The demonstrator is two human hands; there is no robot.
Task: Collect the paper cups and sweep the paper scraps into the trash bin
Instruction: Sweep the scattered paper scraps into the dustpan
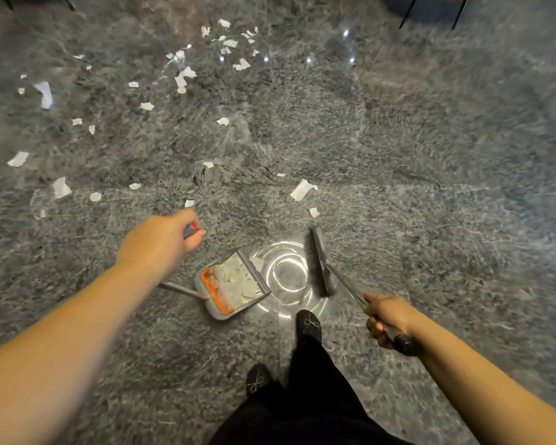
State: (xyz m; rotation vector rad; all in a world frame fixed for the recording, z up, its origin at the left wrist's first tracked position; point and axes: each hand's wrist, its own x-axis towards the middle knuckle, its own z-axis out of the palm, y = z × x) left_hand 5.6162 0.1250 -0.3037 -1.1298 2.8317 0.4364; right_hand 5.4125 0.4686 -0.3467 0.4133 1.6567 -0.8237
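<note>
Standing on a polished grey stone floor (414, 149), looking down at both arms. Left hand (161, 242) curling its fingers around the top of the dustpan handle (178, 289), thumb and fingers clamped on the grey and orange grip end. Handle running down and to the right toward the dustpan (233, 289), meeting it at the orange comb edge. Dustpan lying on the floor just in front of the feet, its open mouth pointing up and to the right, toward the broom head. Holding already white paper scraps (235, 281) inside.

Right hand (387, 319) gripping the broom handle (350, 289), fingers wrapped tight around the shaft just above the black ribbed end. Handle running up and to the left from the hand to the broom head (320, 261). Broom head lying just right of the dustpan, not touching it, long axis going nearly up and down in the view, bristles facing left toward the pan.

Many loose scraps (187, 75) lying scattered over the floor further ahead and to the left, a few more (300, 190) near the broom head. Black shoe (308, 324) stepping forward between dustpan and right hand.
</note>
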